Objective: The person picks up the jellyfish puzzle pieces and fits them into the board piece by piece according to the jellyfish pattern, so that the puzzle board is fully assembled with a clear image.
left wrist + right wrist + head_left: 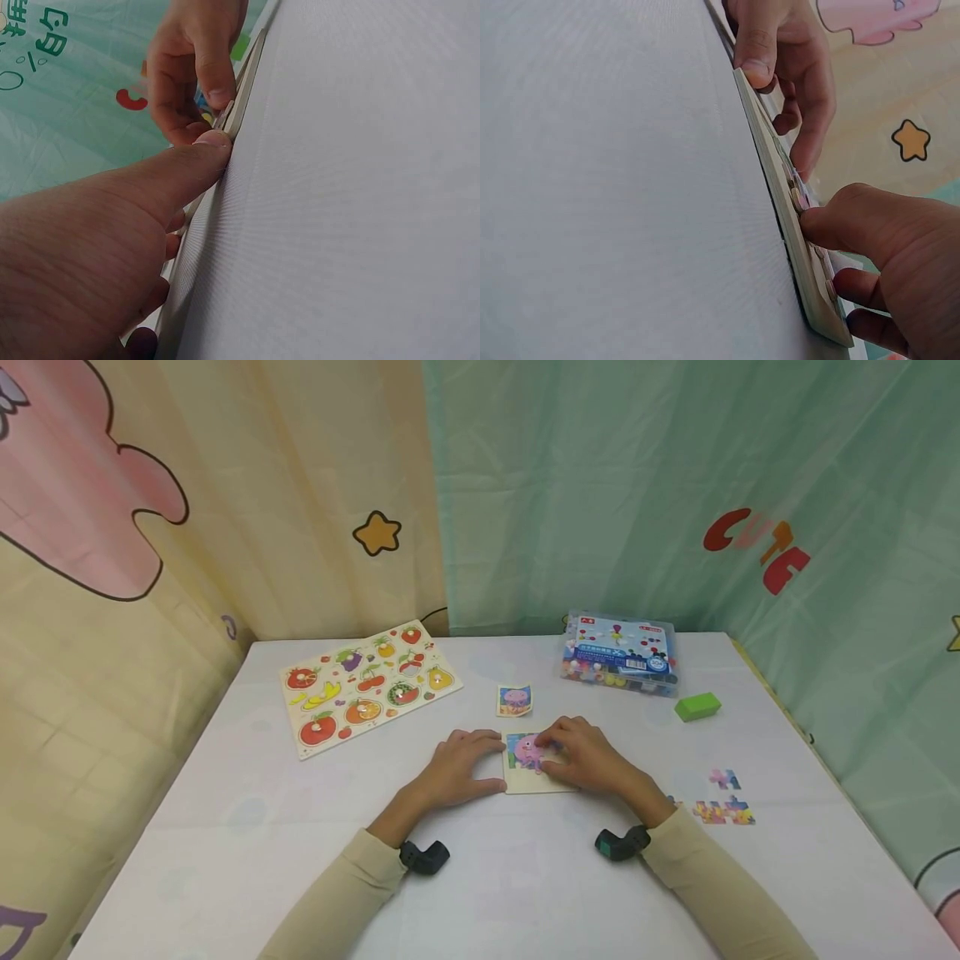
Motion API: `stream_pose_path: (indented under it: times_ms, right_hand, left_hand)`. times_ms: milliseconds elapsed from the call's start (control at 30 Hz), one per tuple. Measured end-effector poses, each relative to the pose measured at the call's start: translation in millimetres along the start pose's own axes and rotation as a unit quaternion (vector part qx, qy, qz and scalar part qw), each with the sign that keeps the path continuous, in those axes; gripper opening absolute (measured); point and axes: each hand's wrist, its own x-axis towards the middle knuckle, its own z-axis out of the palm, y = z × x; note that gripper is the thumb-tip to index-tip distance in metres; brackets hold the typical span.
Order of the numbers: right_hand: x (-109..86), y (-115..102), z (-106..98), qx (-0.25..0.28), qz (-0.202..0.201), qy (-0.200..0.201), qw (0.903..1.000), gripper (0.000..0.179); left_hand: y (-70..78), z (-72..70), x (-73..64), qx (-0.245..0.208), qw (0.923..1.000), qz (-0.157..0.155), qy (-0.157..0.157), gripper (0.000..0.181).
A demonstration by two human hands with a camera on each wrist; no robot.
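Note:
A small wooden puzzle board [522,782] lies flat on the table, its upper part filled with pieces that show a pink octopus. My left hand [459,768] holds the board at its left side, thumb at the near corner and fingers by the far one. Over the right part of the picture, my right hand [583,755] pinches a puzzle piece [801,199] between thumb and fingers, low against the board. The fingers partly hide that piece. Just beyond the board lies a small picture card [514,700] with the same pink octopus.
At the back left is a fruit peg puzzle [375,687]. A clear plastic box [618,653] of colored parts stands at the back right, near a green block [697,707]. Several loose puzzle pieces [723,812] lie beside the right forearm.

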Motion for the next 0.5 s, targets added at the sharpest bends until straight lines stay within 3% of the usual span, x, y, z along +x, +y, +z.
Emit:
stream_pose_path:
  times_ms: [500]
  right_hand:
    - [0.4, -1.0, 1.5, -0.015, -0.003, 0.0, 0.9999, 0.027]
  left_hand:
    - [-1.3, 0.5, 1.4, 0.007, 1.0, -0.002, -0.001, 0.062]
